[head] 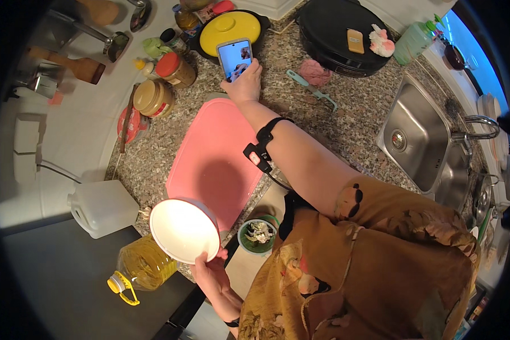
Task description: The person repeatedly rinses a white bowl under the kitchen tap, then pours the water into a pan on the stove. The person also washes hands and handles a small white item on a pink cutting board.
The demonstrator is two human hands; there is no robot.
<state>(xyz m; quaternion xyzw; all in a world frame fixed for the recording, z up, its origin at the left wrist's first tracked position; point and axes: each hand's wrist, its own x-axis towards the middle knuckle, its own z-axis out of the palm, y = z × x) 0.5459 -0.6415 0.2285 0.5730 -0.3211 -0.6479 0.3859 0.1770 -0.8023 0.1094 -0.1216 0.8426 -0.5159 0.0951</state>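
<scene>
My left hand [212, 272] holds a white bowl [182, 229] with a red rim by its lower edge. The bowl is tilted, its bright inside facing up towards me, over the near end of a pink cutting board [221, 148]. Stretched out across the worktop, my right hand [244, 85] grips the lower end of a smartphone [234, 57] with a lit screen. Just behind the phone stands a black pot [261, 34] with a yellow lid [229, 32]; whether they touch I cannot tell.
Left are jars [153, 97], a white plastic jug [104, 208] and a yellow oil bottle [142, 265]. A peeler [312, 90], pink cloth [315, 72] and black electric pan [340, 25] lie at the back. A steel sink [418, 136] is right; a scrap bin [257, 238] stands below the counter edge.
</scene>
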